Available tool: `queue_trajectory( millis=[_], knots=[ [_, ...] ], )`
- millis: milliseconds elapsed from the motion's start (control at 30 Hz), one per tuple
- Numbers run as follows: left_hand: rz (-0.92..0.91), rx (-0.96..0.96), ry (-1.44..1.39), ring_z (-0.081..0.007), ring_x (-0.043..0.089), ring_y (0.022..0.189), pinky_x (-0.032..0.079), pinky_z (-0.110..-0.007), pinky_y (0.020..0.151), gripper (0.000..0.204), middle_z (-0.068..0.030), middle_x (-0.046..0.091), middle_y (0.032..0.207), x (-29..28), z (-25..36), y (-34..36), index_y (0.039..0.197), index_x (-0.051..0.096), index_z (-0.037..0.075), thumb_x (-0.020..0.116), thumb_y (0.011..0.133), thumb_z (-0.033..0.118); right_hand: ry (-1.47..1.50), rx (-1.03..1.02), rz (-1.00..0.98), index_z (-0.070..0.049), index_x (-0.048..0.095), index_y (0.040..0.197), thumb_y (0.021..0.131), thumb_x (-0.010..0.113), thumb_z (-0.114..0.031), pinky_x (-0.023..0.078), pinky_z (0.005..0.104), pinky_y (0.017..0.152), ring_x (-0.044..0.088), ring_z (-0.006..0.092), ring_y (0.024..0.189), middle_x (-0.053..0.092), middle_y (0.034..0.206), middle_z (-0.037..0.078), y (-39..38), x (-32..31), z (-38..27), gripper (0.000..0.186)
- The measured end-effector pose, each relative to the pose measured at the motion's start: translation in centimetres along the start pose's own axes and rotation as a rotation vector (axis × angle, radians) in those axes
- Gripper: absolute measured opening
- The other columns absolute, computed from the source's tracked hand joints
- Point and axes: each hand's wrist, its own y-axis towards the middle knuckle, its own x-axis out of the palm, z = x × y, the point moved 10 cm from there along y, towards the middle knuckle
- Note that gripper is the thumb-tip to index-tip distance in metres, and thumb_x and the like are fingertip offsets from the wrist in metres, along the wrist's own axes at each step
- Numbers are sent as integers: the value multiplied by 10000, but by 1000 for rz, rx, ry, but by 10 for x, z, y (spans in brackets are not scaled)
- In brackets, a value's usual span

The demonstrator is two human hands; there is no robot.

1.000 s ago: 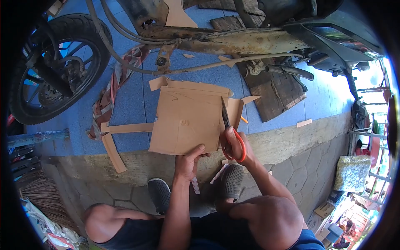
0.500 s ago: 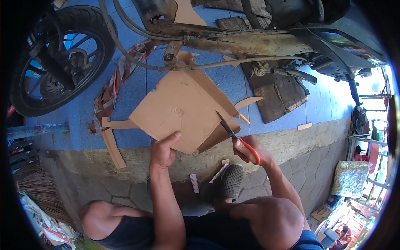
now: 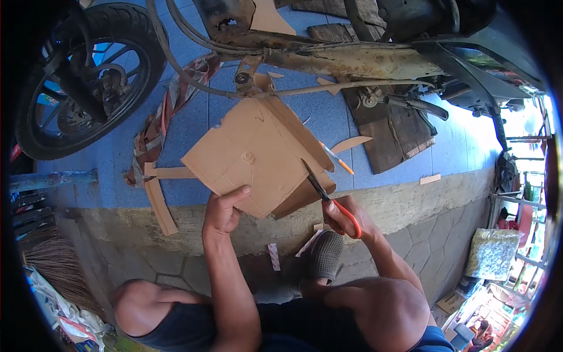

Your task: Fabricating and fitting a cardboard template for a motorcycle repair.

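Note:
A piece of brown cardboard (image 3: 246,146) with folded flaps on its right side is held tilted over the blue tiled ledge. My left hand (image 3: 226,211) grips its lower left edge, thumb on top. My right hand (image 3: 346,217) is closed around the orange-handled scissors (image 3: 314,182), whose dark blades lie at the right part of the cardboard. An orange pencil-like stick (image 3: 343,164) rests just right of the cardboard. Cardboard strips (image 3: 158,202) hang over the ledge at the left, and a curved offcut (image 3: 352,142) lies on the right.
A motorbike frame (image 3: 352,61) with rust and cables spans the back; a wheel (image 3: 88,76) stands at left. Wooden boards (image 3: 396,141), a crumpled striped sheet (image 3: 158,129), a straw broom (image 3: 56,270) and a silvery bag (image 3: 492,252) surround the ledge (image 3: 410,193).
The cardboard has turned to a diamond angle and my left hand has moved leftward with it. My right hand with the scissors has shifted right and slightly downward.

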Motion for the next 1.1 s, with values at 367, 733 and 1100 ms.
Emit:
queue_trajectory(
  millis=[367,733,1100],
  knots=[
    [-9,-51,-6,-232,582,1162,470,-377,987,592,-83,621,1223,-7,-7,3,1291,541,32,731,735,-35,-133,21,115,5,678,752,926,498,-625,509,389,614,659,255,621,642,625,145,-4,2,4,678],
    [-276,48,-652,-331,507,1274,444,-553,1033,696,-146,491,1403,47,-39,-12,1448,343,43,508,963,514,-26,1,260,40,626,702,911,571,-575,456,368,561,546,159,565,551,551,97,3,7,19,652],
    [116,32,-308,-305,694,946,635,-416,782,387,-182,636,1119,51,-60,-12,1238,512,-37,655,890,56,-31,28,289,29,671,784,926,451,-641,489,384,620,630,242,624,636,647,143,5,12,3,720]
  ],
)
